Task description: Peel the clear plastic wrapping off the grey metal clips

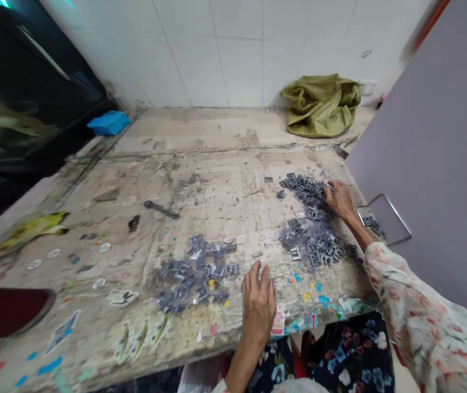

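Note:
My right hand (339,199) reaches into the upper right of a pile of small dark grey E-shaped pieces (305,187). Its fingers are bent and close together over the pile; what they hold, if anything, is too small to make out. Below that lie more such pieces mixed with small clear plastic bags (313,237). My left hand (259,300) rests palm down near the table's front edge, fingers apart, with nothing in it. To its left is a spread group of small clear bags with grey pieces inside (192,273).
A dark rod-shaped tool (161,209) lies on the worn table (217,191). An olive cloth sack (321,106) sits by the tiled wall, a blue packet (109,123) at far left. A dark red object (8,311) stands at left. A grey panel (433,125) with a metal handle (397,218) borders the right.

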`<action>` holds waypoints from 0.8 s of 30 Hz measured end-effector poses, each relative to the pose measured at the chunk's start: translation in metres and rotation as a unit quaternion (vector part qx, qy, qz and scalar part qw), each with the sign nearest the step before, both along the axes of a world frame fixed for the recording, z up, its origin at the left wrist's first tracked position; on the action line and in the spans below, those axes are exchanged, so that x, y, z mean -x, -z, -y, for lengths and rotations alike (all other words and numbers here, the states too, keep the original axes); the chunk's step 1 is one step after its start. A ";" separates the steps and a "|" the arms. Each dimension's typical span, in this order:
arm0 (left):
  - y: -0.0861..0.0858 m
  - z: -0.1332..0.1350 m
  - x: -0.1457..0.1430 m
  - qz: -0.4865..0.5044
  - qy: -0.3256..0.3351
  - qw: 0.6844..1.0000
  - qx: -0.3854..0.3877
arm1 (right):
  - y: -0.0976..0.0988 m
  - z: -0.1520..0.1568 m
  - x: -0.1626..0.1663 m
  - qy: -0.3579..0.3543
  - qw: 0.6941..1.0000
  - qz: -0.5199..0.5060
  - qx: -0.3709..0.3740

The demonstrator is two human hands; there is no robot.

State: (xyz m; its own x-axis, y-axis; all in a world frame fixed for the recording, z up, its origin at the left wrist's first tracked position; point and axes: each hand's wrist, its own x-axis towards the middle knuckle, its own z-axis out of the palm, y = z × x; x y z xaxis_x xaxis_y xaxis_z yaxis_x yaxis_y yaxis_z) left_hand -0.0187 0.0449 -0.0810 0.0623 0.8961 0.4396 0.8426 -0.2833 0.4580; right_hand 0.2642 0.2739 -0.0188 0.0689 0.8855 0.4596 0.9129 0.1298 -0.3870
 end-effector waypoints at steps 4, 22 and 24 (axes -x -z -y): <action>0.000 0.000 0.000 -0.004 0.001 1.000 0.008 | -0.001 0.034 0.020 -0.091 0.995 0.003 0.037; -0.040 0.016 -0.017 0.329 0.063 0.938 0.092 | 0.020 0.248 0.088 -0.062 0.932 -0.345 0.096; -0.053 0.023 -0.029 0.466 0.083 0.847 0.242 | 0.015 0.257 0.096 -0.065 0.876 -0.459 0.135</action>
